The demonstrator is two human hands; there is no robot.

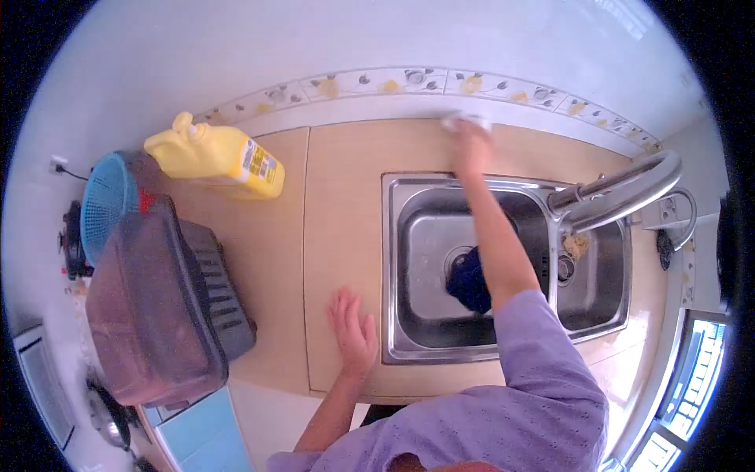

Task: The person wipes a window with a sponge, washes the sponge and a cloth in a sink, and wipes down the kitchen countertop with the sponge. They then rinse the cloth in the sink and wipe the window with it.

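1. Wiping of the bench point(344, 228), along its back edge behind the sink point(388, 267), is judged to be the step in hand.
2. A white cloth point(454, 120), blurred and largely covered, is seen at that back edge, close to the foot of the wall point(377, 39).
3. By the right hand point(472, 145), reached out over the larger basin, the cloth appears to be grasped from above; how tightly the fingers are closed cannot be told through the blur.
4. The left hand point(352, 334) is opened, with fingers spread and palm down; nothing is held, and the bench appears to be touched between its front edge and the sink's left edge.
5. For the next move, even downward pressure on the cloth would seem to be called for, with the wall's base followed and the tap point(621, 193), towards the sink's right back corner, avoided.
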